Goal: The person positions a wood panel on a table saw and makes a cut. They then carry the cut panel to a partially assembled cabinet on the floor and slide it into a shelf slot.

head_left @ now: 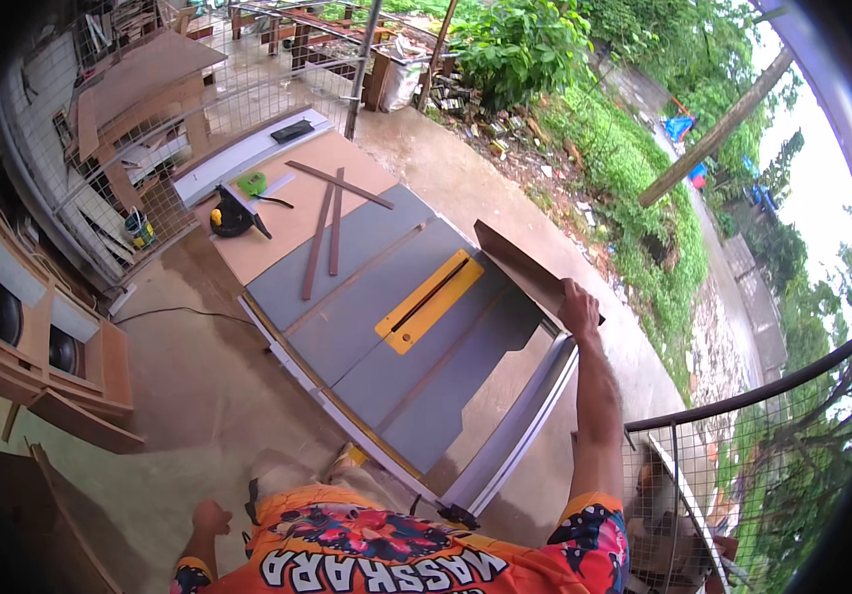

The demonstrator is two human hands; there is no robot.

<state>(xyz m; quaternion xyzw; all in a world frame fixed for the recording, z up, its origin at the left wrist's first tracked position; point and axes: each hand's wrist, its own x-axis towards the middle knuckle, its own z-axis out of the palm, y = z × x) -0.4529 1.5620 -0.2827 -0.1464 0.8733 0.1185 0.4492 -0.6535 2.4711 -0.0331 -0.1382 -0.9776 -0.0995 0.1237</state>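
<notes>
My right arm reaches out over the table saw [347,322], a grey-topped bench with a yellow insert plate [431,302] around its slot. At the saw's far right edge, my right hand [578,309] grips one end of a dark brown board [517,261]. The board slants along that edge, its other end beyond the yellow plate. My left hand [211,517] hangs low at my left side, away from the saw. Its fingers look curled, and nothing shows in them.
Thin brown strips [335,223] lie crossed on the saw's left side. Beyond them are a green tape measure [252,184] and a black tool with yellow parts [233,215]. A cord [189,311] crosses the floor. Wooden speaker boxes [45,327] stand left; wire fencing [678,495] stands right.
</notes>
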